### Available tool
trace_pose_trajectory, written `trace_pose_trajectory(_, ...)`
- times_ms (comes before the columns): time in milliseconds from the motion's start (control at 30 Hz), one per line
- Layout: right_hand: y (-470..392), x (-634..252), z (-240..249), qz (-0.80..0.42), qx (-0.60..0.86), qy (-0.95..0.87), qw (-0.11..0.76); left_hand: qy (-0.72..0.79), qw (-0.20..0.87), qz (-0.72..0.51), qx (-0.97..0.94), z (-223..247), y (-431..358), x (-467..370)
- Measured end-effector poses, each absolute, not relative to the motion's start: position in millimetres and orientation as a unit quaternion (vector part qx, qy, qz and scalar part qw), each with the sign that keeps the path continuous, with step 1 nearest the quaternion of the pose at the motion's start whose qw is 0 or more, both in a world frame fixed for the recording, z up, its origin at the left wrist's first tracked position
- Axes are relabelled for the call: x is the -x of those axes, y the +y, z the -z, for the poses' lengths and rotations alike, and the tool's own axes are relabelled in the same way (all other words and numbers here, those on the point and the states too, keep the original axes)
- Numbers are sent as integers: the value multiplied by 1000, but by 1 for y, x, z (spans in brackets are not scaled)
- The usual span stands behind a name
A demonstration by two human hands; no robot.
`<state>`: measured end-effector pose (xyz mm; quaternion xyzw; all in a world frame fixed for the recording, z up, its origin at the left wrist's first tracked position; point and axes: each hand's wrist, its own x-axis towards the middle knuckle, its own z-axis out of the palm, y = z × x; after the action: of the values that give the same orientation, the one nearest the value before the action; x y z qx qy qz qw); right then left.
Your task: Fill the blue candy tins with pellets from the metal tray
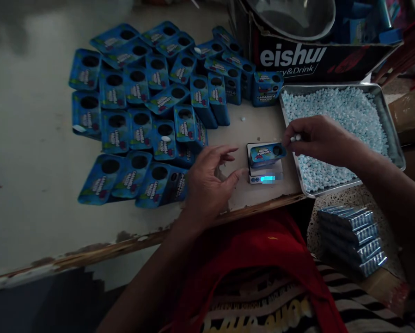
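Note:
A small digital scale [265, 172] with a lit display sits near the table's front edge. On it stands a blue candy box [265, 154] with a round dark hole in its top. My right hand [318, 138] pinches a few small white candies [295, 138] beside that hole, over the rim of a metal tray [398, 152]. Pale blue and white candies [335, 115] fill the tray. To the left of the scale is my left hand [212, 180], its thumb and fingers apart with nothing between them.
Several more blue candy boxes [136, 85] stand grouped on the table [30, 138] to the left. A black carton [297, 60] holding a metal bowl [297, 18] is behind the tray. Stacked shiny blue packs [355, 238] are lower right. One loose candy [242, 119] lies behind the scale.

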<state>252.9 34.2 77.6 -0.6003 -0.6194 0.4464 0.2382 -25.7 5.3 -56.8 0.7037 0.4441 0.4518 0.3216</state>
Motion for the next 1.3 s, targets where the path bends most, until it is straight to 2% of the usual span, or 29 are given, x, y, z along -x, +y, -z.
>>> trace_pose_trajectory(133, 33, -257, -75, -506, 600, -560, 266, 474, 364, -442, -669, 64, 5, 8)
trace_pose_trajectory(233, 29, -275, -65, -522, 608, -507, 320, 476, 394, -433, -657, 72, 12, -15)
trace_pose_trajectory(367, 19, -313, -40, -404, 656, -532, 352, 405, 450, -396, -690, 74, 33, -42)
trace_pose_trajectory(433, 11, -326, -26, -328, 682, -547, 359, 365, 399, -402, -739, 67, 46, -55)
trace_pose_trajectory(500, 4, -331, -12, -315, 686, -501, 423, 315, 313, -414, -795, 54, 58, -68)
trace_pose_trajectory(567, -2, -325, 0, -389, 645, -393, 527, 267, 247, -424, -829, 35, 66, -83)
trace_pose_trajectory(667, -4, -308, 18, -561, 520, -189, 616, 217, 244, -394, -859, 4, 74, -105)
trace_pose_trajectory(733, -2, -299, 29, -632, 448, -78, 628, 192, 279, -337, -879, -11, 79, -117)
trace_pose_trajectory(833, 4, -293, 43, -668, 387, 26, 635, 190, 307, -289, -887, -15, 86, -128)
trace_pose_trajectory(1067, 9, -299, 51, -685, 347, 81, 635, 278, 188, -434, -836, 19, 88, -122)
trace_pose_trajectory(1300, -10, -304, 40, -660, 437, 14, 610, 466, 442, -487, -592, 59, 45, -68)
